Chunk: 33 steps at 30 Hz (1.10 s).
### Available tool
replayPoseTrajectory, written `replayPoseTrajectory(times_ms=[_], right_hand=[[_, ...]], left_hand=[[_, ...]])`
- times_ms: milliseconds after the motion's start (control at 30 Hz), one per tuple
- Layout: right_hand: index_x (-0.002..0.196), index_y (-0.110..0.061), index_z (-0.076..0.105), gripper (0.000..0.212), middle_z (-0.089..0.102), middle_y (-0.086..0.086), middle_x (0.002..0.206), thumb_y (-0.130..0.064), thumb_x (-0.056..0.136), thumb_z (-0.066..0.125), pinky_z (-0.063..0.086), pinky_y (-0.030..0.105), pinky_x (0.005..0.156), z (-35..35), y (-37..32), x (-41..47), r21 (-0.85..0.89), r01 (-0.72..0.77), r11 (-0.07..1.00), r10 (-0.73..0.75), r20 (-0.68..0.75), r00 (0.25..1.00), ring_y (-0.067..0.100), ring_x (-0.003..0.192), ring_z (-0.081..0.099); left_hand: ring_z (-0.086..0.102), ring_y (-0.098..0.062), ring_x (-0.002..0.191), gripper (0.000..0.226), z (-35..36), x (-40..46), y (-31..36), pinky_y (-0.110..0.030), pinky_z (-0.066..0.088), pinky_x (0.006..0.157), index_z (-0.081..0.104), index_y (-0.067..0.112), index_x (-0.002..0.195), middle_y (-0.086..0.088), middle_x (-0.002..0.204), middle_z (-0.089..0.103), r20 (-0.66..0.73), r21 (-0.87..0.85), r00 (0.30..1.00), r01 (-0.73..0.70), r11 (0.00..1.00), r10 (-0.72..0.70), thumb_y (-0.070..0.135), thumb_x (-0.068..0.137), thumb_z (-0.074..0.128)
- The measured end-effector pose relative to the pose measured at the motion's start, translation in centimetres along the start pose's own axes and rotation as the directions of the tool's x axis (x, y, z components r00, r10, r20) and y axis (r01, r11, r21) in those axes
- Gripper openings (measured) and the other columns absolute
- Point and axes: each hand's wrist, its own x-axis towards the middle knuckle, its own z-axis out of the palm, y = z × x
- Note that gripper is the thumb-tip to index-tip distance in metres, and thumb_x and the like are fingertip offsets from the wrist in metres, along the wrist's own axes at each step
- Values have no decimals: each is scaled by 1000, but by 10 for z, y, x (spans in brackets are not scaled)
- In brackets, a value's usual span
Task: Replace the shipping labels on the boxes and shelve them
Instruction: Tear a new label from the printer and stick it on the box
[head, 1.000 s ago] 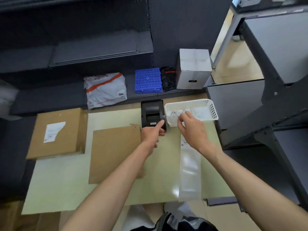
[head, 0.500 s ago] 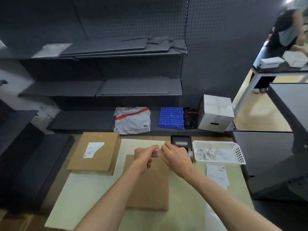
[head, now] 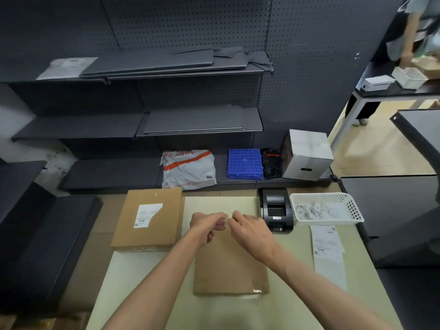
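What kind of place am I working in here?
Most likely a parcel packing or stockroom area: dark pegboard shelving, a cardboard box bearing a torn shipping label, and a small label printer.

Head view, looking down, hands near.

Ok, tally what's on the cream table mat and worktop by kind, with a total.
Flat brown cardboard boxes: 2
Black label printer: 1
White plastic mesh basket: 1
White printed label strip: 1
Total: 5
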Motion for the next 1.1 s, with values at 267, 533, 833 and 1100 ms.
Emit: replayPoseTrajectory(times_ms=[267,533,833,1100], right_hand=[[73,-16,55,20,51,2,71,-14,72,74,39,34,38,3,-33,3,-26,-107,994,109,70,992,23,47,51],[89,-17,63,19,58,-3,89,-34,93,55,40,31,50,-5,-34,-2,145,-495,857,482,112,869,24,64,61],[69,-10,62,21,64,-1,74,-17,86,72,42,21,63,6,7,4,595,-803,-10,692,584,424,14,74,58],[64,-4,58,27,57,1,64,-15,84,71,44,33,64,51,2,-31,526,-848,-62,690,636,344,14,65,50]], left_hand=[[31,-11,38,9,-21,22,-13,-15,24,38,68,3,78,-8,72,74,32,-9,997,-64,998,64,7,76,76],[43,-15,50,7,-35,32,-24,-19,31,43,77,12,86,-4,78,73,-17,-33,981,-196,980,195,15,81,82],[37,-18,55,9,-31,23,-29,-21,30,41,76,14,87,2,84,74,42,-34,972,-228,973,229,22,85,81],[61,-14,66,14,-14,30,-60,-25,49,55,74,25,72,8,89,76,-8,141,967,-252,957,256,25,85,80]])
